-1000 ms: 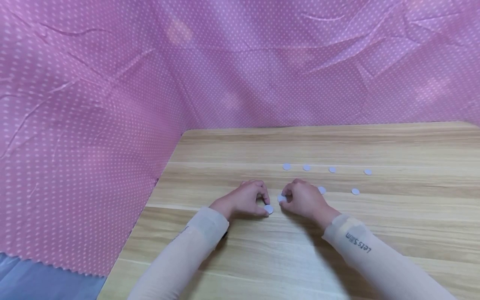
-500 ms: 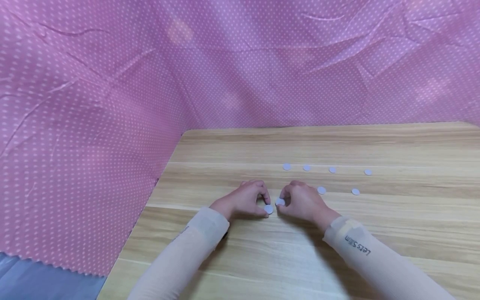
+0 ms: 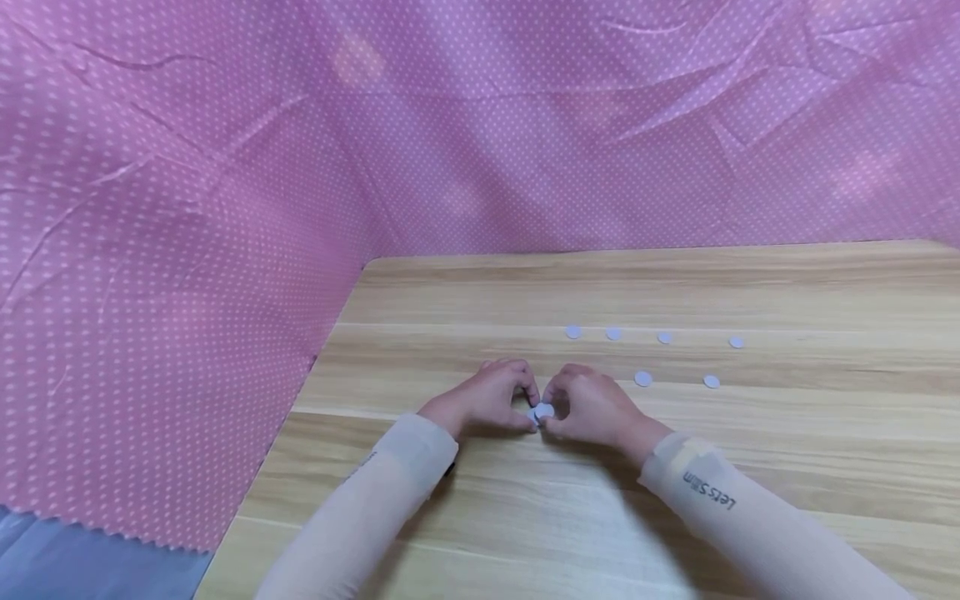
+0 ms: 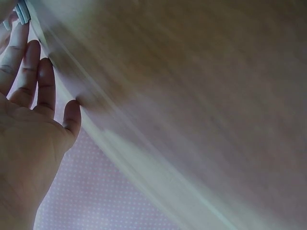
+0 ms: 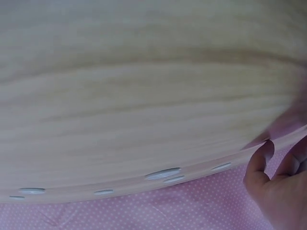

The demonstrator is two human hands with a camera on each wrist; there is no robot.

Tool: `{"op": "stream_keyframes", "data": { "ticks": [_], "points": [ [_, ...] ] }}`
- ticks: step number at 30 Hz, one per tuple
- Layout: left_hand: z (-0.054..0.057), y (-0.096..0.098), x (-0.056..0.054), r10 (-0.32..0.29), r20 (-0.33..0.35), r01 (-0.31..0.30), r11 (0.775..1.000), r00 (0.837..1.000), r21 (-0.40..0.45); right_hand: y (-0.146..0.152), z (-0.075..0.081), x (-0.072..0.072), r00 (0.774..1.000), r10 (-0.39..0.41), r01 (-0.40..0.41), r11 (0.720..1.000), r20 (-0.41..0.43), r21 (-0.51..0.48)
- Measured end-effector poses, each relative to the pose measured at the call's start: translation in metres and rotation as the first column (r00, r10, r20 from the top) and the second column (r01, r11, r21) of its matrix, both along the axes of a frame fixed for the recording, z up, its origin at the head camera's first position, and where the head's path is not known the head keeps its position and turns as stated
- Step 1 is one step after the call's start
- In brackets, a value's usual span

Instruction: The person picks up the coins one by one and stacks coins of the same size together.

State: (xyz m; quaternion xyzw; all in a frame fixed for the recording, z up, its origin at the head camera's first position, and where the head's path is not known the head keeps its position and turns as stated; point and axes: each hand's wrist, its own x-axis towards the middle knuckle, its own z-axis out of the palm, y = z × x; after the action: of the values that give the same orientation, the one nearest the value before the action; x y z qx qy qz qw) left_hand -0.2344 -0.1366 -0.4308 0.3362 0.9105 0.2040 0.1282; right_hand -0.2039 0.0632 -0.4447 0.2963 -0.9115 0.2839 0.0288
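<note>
In the head view my left hand rests on the table, thumb and index finger curled around white round discs. The left wrist view shows these discs as a small stack at its upper left corner. From the right, my right hand pinches another white disc between thumb and fingers. That disc overlaps the top of the left hand's stack; whether it touches is too small to tell. Only part of the right hand's fingers appears in the right wrist view, its disc out of sight there.
Several single white discs lie flat on the wooden table: a far row including one disc, and two nearer ones, a disc and another disc. A pink dotted cloth hangs behind and to the left.
My right hand has moved left and slightly nearer with its disc, from beside the left hand to over the left hand's stack. The left hand has stayed in place.
</note>
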Motion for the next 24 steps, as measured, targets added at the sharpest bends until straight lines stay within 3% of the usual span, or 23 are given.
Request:
{"op": "stream_keyframes", "data": {
  "ticks": [10, 24],
  "points": [
    [-0.0027, -0.0003, -0.0017, -0.002, -0.008, 0.002, 1.000, 1.000, -0.003, -0.0051, -0.0014, 0.0006, 0.995, 0.065, -0.064, 0.998, -0.071, 0.015],
    [0.0001, -0.0010, -0.0015, -0.012, -0.003, 0.012, 1.000, 1.000, -0.006, -0.0040, -0.0026, 0.0005, 0.990, 0.118, -0.121, 0.992, -0.072, -0.030]
  ]
}}
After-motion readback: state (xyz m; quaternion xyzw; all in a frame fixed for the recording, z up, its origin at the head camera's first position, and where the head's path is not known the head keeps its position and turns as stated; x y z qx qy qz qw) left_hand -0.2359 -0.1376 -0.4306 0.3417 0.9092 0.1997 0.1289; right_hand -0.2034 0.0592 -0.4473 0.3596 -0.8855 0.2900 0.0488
